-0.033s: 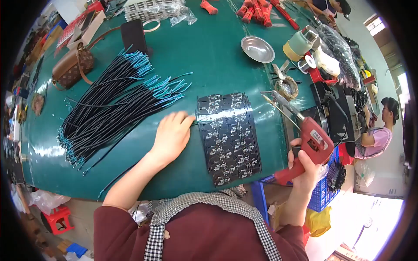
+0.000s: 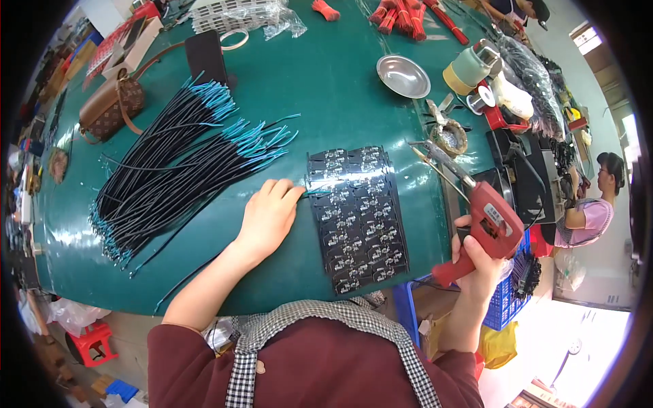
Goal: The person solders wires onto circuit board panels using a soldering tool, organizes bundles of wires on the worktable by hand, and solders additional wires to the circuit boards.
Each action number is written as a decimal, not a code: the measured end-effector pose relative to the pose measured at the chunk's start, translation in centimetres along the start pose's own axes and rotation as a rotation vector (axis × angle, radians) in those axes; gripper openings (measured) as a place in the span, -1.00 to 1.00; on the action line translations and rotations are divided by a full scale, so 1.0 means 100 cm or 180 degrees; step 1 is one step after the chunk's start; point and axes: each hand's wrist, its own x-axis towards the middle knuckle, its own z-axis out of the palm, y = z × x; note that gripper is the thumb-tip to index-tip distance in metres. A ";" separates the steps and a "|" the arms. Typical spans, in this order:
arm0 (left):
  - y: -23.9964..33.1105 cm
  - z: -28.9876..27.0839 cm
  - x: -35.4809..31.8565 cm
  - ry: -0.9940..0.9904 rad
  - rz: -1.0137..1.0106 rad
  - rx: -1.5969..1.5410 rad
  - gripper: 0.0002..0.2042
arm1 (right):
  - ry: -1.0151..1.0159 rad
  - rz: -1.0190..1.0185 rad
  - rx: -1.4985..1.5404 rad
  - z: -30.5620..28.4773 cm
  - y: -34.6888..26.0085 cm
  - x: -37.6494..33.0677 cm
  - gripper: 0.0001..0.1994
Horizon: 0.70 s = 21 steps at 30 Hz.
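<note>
My left hand (image 2: 271,214) pinches a thin black cable (image 2: 197,268) whose blue wire end lies over the left edge of a panel of black circuit boards (image 2: 360,221). The cable's rest trails under my left forearm to the table's front edge. In my right hand (image 2: 478,262) is a red soldering gun (image 2: 491,224), fingers wrapped round its grip. Its metal tip and a thin rod point left, just right of the panel and apart from it. Left of my left hand lies a large bundle of black cables (image 2: 170,177) with blue ends.
On the green table (image 2: 326,88) stand a metal bowl (image 2: 403,76), a pale green flask (image 2: 469,68), a solder spool (image 2: 481,98) and a small round dish (image 2: 449,137). Brown bag (image 2: 112,105) and dark phone (image 2: 205,58) lie at left. Red wire bundles (image 2: 405,19) lie far back. A person (image 2: 588,211) sits at right.
The blue wire end shows slightly more over the panel's left edge. Both hands stay almost where they were.
</note>
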 end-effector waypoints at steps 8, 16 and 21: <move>-0.020 0.004 0.001 -0.0127 0.0557 0.0645 -0.68 | -0.0392 0.0028 0.0060 0.016 0.011 0.043 -0.41; -0.018 0.008 -0.013 -0.0071 -0.0050 0.0124 -0.59 | -0.0468 0.2205 0.3075 -0.037 0.111 0.004 -0.44; -0.022 0.007 -0.015 -0.0092 -0.0091 -0.0115 -0.59 | -0.0426 0.2086 0.3049 -0.036 0.114 -0.024 -0.43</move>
